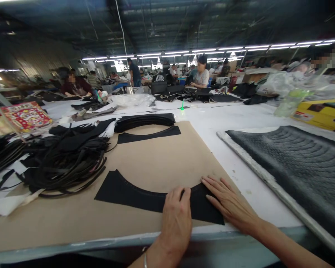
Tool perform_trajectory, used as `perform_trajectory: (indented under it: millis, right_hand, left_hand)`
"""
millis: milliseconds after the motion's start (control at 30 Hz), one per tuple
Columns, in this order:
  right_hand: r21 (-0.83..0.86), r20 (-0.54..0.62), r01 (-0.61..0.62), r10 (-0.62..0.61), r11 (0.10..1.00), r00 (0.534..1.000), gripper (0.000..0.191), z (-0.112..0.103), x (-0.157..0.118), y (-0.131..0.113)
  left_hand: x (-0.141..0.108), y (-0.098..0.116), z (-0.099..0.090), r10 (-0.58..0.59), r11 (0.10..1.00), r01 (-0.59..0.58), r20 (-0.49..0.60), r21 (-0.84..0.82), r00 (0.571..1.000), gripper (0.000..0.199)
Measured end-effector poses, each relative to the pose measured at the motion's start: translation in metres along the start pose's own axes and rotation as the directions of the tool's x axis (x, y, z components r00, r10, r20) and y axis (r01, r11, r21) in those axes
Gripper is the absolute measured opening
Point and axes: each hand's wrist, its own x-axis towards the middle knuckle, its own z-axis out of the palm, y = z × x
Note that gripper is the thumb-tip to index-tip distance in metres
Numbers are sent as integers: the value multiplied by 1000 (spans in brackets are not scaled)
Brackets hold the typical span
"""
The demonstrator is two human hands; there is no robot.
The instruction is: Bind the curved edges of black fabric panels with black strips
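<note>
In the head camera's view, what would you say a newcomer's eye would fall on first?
Probably the curved black fabric piece lying on the brown sheet, with the left hand on its middle and the right hand at its right end. Next might come the tangled heap of black strips to the left, then the yellow box at the far right.

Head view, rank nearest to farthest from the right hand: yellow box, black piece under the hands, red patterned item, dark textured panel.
From the right hand:
1. Black piece: under the hand, touching.
2. Dark textured panel: to its right.
3. Yellow box: far right, beyond the panel.
4. Red patterned item: far left, past the black strips.
</note>
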Motion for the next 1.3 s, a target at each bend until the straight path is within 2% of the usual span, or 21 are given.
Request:
perform_trajectory:
  millis: [67, 133, 233, 333, 400, 500, 600, 700, 800, 867, 933, 1033, 1167, 1300]
  right_hand:
    - [3, 5, -34, 34, 999, 999, 54, -5, 0, -3]
    - [-2, -14, -45, 45, 999, 999, 53, -11, 1, -10]
    - [-31, -3, 1, -1, 1000, 1000, 52, -17, 2, -23]
    - [-26, 96, 39, -36, 999, 995, 52, -15, 2, -31]
    - [-9, 137, 16, -15, 1000, 990, 51, -13, 2, -33]
    - [-1, 96, -12, 12, 1000, 995, 51, -12, 5, -39]
    - [-22, 81, 37, -35, 999, 996, 54, -6, 9, -48]
    - [-51, 124, 77, -70, 996, 990, 56, 5, 10, -54]
    - [-78, 99, 91, -83, 993, 992, 59, 15, 9, -54]
    - [-81, 90, 100, -93, 992, 992, 60, 15, 7, -54]
    - [-80, 96, 99, -92, 992, 991, 60, 13, 7, -55]
    - [-91, 106, 99, -90, 991, 990, 57, 10, 7, -56]
    - [-118, 91, 107, -96, 987, 991, 54, 11, 6, -55]
    - [-109, 79, 93, -85, 990, 993, 55, 13, 8, -51]
  left_hand:
    - [-1, -8, -10, -34, 999, 34, 15, 21, 999, 36]
    - [-3, -13, -14, -2, 999, -1, 64, 43, 998, 36]
    - [-7, -16, -10, 68, 993, -77, 98, 88, 993, 35]
    - [-11, -16, -6, 115, 976, -129, 87, 175, 990, 35]
    - [-13, -16, -4, 147, 962, -160, 73, 222, 986, 36]
    - [-15, -16, -1, 177, 952, -185, 55, 244, 983, 35]
    - [-18, -16, 1, 158, 956, -163, 41, 246, 987, 35]
    - [-21, -21, -4, 152, 979, -156, 34, 129, 988, 34]
    - [-26, -39, -20, 94, 996, -95, -25, -5, 995, 36]
    - [-29, -55, -32, 9, 1000, -8, -63, 23, 998, 38]
    - [-32, -72, -41, -14, 995, 17, -37, 100, 999, 40]
    - [-36, -88, -44, 76, 978, -88, 69, 187, 995, 42]
    - [-36, -90, -42, 143, 943, -175, 132, 282, 981, 44]
    - [-31, -88, -50, 129, 965, -155, 130, 210, 983, 40]
